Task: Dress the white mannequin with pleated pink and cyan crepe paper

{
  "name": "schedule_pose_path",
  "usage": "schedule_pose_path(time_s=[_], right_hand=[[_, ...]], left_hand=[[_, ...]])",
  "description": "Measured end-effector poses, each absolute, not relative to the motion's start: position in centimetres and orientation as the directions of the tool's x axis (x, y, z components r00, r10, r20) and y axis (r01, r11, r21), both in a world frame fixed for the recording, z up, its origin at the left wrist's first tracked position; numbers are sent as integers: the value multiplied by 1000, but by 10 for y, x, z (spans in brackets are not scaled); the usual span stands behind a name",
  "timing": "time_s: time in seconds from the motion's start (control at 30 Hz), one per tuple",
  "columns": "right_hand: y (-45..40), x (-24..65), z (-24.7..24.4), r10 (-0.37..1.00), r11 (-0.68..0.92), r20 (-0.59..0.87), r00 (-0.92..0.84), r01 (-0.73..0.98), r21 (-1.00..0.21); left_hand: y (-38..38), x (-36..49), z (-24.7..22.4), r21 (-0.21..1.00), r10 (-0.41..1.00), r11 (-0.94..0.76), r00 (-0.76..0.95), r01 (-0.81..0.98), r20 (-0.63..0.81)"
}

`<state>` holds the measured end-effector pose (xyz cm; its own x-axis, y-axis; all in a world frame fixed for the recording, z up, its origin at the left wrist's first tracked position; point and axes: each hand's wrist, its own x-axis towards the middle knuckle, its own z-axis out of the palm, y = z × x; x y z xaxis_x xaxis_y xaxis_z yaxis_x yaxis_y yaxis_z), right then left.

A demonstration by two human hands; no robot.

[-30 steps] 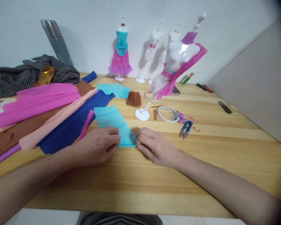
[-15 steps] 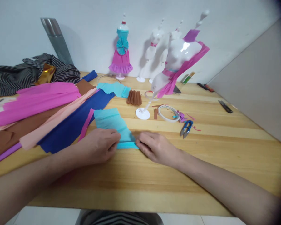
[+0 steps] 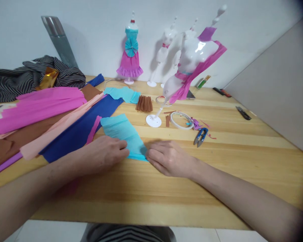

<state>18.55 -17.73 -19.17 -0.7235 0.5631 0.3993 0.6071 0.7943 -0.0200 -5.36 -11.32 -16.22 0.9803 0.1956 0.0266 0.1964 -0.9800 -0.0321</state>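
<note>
A light blue crepe sheet (image 3: pixel 125 131) lies on the table between my hands, with a narrow folded strip along its near edge. My left hand (image 3: pixel 111 150) is closed on the left part of that edge, fingers curled. At the right corner, my right hand (image 3: pixel 165 157) pinches the same sheet with fingers pressed together. A pink strip (image 3: pixel 94 129) touches the sheet's left side. Beyond it are a pleated brown piece (image 3: pixel 144 103) and a second light blue piece (image 3: pixel 122 94).
A draped white mannequin (image 3: pixel 192 62) leans behind the sheet, near a tape ring (image 3: pixel 181 120) and blue snips (image 3: pixel 201 137). Blue (image 3: pixel 83 126), peach and pink sheets cover the left side. A dressed mannequin (image 3: pixel 131 55) stands by the wall; a cutter (image 3: pixel 243 113) lies right.
The folded strip at the sheet's near edge looks narrower and flatter between my hands. Both hands stay closed on the sheet, with only slight movement.
</note>
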Motion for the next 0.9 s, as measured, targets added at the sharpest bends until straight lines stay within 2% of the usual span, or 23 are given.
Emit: schedule_pose_path(time_s=[0.17, 0.47, 0.63, 0.9], right_hand=[[-178, 185, -190, 520, 829, 409, -750, 559, -29], [-183, 183, -183, 440, 790, 477, -761, 581, 199], [-183, 182, -184, 422, 825, 427, -800, 534, 186], [-184, 181, -183, 385, 862, 394, -835, 478, 170]], left_hand=[[-114, -54, -159, -36, 116, -992, 993, 117, 18], [-115, -53, -156, -53, 126, -991, 991, 124, -35], [-114, -53, -158, -51, 86, -995, 996, 86, 6], [-117, -52, -160, -161, 57, -986, 998, 51, -36]])
